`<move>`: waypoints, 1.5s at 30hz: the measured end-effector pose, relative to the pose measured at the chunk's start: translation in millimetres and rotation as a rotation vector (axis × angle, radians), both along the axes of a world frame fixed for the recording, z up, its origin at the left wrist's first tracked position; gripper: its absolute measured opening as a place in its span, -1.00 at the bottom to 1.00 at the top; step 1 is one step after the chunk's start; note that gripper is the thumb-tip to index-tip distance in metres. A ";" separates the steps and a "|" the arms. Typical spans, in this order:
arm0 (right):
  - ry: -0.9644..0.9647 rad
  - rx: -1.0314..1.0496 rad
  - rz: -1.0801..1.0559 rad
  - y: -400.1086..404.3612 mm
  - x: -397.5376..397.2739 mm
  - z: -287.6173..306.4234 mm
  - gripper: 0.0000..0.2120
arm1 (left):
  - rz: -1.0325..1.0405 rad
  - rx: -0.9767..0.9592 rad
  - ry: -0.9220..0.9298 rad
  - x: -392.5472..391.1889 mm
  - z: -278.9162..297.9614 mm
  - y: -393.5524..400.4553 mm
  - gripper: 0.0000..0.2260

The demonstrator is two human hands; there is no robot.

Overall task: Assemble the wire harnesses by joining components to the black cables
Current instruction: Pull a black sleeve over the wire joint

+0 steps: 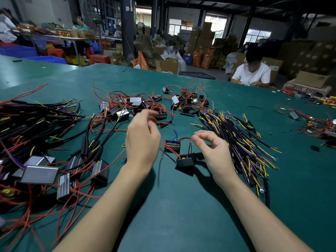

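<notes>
Currently our left hand (142,140) hovers over the green table (181,206), fingers blurred, curled, can't tell if holding anything. Our right hand (211,150) pinches a thin wire (190,145) from the black box (186,159) between our hands. Black cables (241,142) piled just right; finished harnesses (41,142) heaped left.

Matt green table cover (181,206), glossy metal-faced boxes (40,174) (black plastic sides), rubbery black cables (236,131).
</notes>
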State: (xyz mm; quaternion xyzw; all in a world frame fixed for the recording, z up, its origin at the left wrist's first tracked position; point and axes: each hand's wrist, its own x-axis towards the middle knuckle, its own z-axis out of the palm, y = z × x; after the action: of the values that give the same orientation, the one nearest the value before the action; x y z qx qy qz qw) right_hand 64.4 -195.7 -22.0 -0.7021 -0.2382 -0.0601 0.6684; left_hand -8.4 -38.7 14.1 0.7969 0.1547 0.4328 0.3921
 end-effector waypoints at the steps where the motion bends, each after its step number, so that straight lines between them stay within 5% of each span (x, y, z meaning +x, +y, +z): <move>1: 0.010 0.010 -0.005 0.4 -0.2 0.9 -0.92 | -0.011 0.066 -0.142 -1.3 1.9 -2.8 -0.77; 3: 0.036 0.034 -0.007 1.7 -0.4 3.5 -0.94 | -0.123 0.226 -0.195 -0.6 1.2 -14.2 -0.86; 6: 0.140 0.153 0.007 3.0 -1.4 6.9 -0.93 | -0.264 0.336 0.048 2.4 -15.1 -31.8 -0.82; 12: 0.314 0.306 0.148 6.2 -6.3 8.4 -0.87 | -0.262 0.228 0.048 10.1 -26.8 -37.0 -0.89; 20: 0.143 0.202 0.075 2.2 -2.4 3.0 -0.89 | -0.431 -0.031 0.060 11.7 -32.3 -33.7 -0.94; 24: 0.172 0.236 0.081 4.9 -1.4 -1.2 -0.96 | -0.458 -0.069 0.031 13.8 -33.7 -31.8 -0.92; 29: 0.287 0.242 0.239 1.9 1.8 2.6 -0.69 | -0.494 -0.126 0.007 14.2 -36.0 -33.9 -0.91; 45: 0.317 0.146 0.148 -2.9 2.6 -0.6 -0.80 | -0.478 -0.205 -0.006 15.4 -41.6 -31.3 -0.89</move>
State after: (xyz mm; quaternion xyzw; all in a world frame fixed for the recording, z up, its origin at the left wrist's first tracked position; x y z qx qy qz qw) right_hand 67.0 -198.7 -22.6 -0.6331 -0.1760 0.0834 0.7492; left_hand 7.0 -70.0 -27.5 0.7657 0.0037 0.3122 0.5623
